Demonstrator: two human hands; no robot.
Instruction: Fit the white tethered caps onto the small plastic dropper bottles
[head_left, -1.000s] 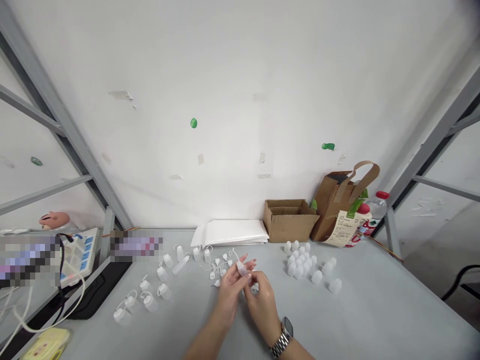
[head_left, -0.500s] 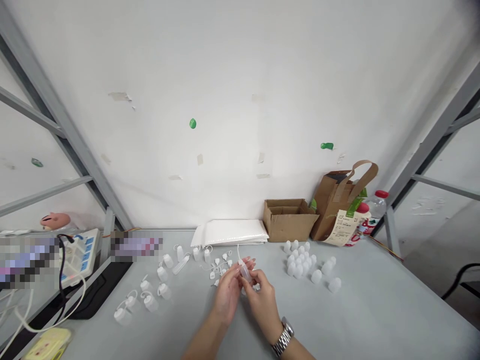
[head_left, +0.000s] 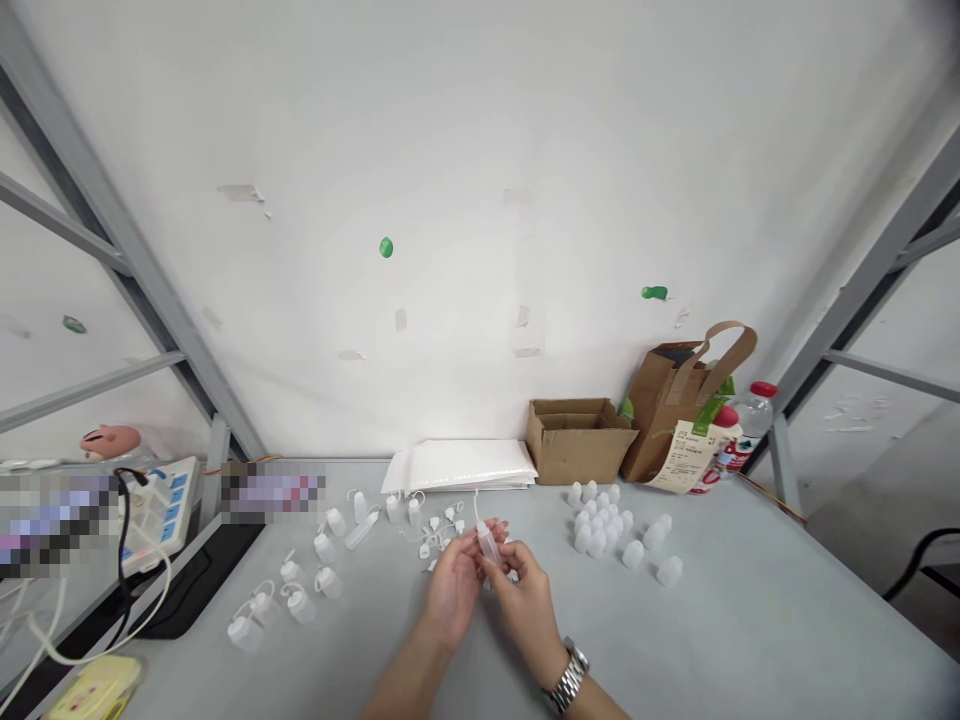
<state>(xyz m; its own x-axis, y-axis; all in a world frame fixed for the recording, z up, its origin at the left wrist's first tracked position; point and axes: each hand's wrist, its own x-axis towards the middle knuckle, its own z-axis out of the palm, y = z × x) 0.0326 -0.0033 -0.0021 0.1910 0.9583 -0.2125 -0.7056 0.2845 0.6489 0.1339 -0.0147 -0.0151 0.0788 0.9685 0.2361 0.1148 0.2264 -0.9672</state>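
A small translucent squeeze bottle (head_left: 489,543) with a thin white strap sticking up from its top is between my two hands, tilted slightly. My left hand (head_left: 454,590) cups it from the left, its fingers reaching behind the bottle. From the right, my right hand (head_left: 527,598) pinches its lower part with thumb and fingers. A metal watch is on my right wrist. Just beyond my left hand lies a loose group of small white caps with straps (head_left: 435,525). To the right stand several capless bottles (head_left: 602,520) in a cluster.
Several capped bottles (head_left: 300,604) are spread over the left of the grey table (head_left: 637,655). White envelopes (head_left: 459,463), a cardboard box (head_left: 581,445), a paper bag (head_left: 660,400) and drink bottles (head_left: 752,415) line the wall. At far left are a power strip (head_left: 172,510) and cables.
Both hands stay in nearly the same place around the bottle. The bottle has shifted very slightly between the fingers; the things on the table look unchanged.
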